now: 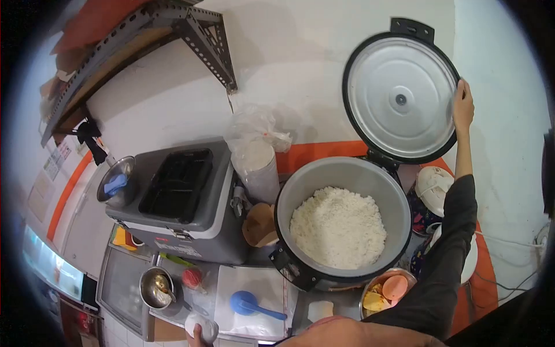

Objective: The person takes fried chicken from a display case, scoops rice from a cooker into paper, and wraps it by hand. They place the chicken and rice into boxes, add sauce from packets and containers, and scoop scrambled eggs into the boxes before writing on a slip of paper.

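My right hand (463, 107) grips the right edge of the raised round lid (400, 99). Below the lid stands a large rice cooker (370, 173), with white rice (338, 228) inside. At the bottom edge my left hand (198, 335) holds a white rounded thing (202, 327), perhaps a wrapped bundle; its contents cannot be made out. A blue scoop (248, 303) lies on white paper sheets (254, 283) in front of the cooker. To the cooker's lower right, a metal bowl (366, 295) holds yellow pieces and an orange cup (395, 287).
A grey cooler box (222, 191) carries a black tray (177, 184) and a metal bowl (128, 168). A small pot (151, 289) stands front left. Plastic-wrapped cups (260, 170) rise beside the cooker. A metal shelf (156, 26) juts out upper left; cables (509, 242) hang right.
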The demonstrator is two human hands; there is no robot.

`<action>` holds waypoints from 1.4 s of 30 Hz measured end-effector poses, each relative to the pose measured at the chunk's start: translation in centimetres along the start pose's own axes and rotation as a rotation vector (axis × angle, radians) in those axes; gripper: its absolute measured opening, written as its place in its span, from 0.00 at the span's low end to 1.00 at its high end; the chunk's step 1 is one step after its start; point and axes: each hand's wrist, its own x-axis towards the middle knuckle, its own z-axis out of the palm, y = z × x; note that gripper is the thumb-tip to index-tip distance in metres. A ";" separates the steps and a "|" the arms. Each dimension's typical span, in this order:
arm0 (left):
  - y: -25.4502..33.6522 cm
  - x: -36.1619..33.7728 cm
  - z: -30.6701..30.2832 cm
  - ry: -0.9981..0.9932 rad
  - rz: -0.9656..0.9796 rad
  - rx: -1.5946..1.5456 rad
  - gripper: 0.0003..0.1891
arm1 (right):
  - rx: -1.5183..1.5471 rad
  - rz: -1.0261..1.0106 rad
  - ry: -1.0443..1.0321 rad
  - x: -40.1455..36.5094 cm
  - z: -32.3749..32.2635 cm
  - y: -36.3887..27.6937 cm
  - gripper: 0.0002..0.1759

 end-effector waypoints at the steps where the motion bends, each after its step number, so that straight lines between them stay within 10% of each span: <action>1: 0.4 -0.7 -0.4 -0.005 -0.025 0.022 0.26 | -0.022 -0.080 -0.006 -1.1 -1.1 -2.0 0.28; 4: 2.9 -2.7 -2.6 -0.032 -0.113 0.120 0.26 | -0.006 -0.584 0.111 -4.7 -3.8 -6.7 0.21; 18: 5.2 8.4 -12.8 -0.357 -0.443 -0.049 0.31 | -0.629 -0.870 -0.173 -35.9 -17.3 -9.4 0.34; 24: 5.4 8.9 -14.8 -0.392 -0.481 -0.075 0.32 | -0.360 -0.263 -0.491 -51.6 -20.7 -6.0 0.17; 30: 3.3 6.9 -14.4 -0.602 -0.535 0.020 0.29 | -0.629 0.550 -1.079 -62.5 -17.9 -2.3 0.50; 37: 0.6 1.2 -12.1 -0.810 -0.738 0.186 0.33 | -0.234 0.462 -0.786 -66.3 -21.1 0.0 0.46; 42: 1.3 -11.5 -9.0 -1.487 -0.665 0.323 0.33 | 0.088 0.498 -0.764 -67.3 -42.0 -8.3 0.44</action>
